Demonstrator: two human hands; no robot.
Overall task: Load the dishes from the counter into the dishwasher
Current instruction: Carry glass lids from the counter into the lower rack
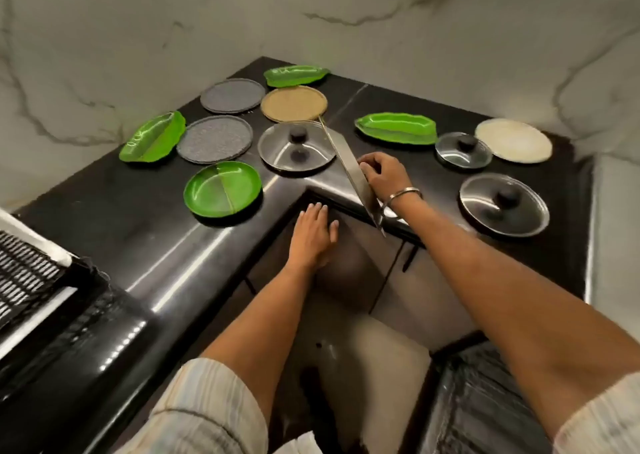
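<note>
My right hand (382, 173) grips a flat round plate (349, 162), held tilted and seen almost edge-on above the inner corner of the black counter (145, 232). My left hand (311, 232) is flat with straight fingers and holds nothing, just below that corner's edge. On the counter lie a round green plate (223, 188), three green leaf-shaped dishes (154, 136) (396, 128) (296, 76), two grey plates (214, 139) (232, 95), a tan plate (294, 103), a white plate (513, 141), and three steel lids with black knobs (291, 148) (463, 149) (504, 204).
Marble walls close the counter at the back and right. A dark wire rack (24, 273) shows at the lower left edge. Cabinet doors (367, 273) sit under the corner, and another dark ribbed thing (485, 405) is at the bottom right.
</note>
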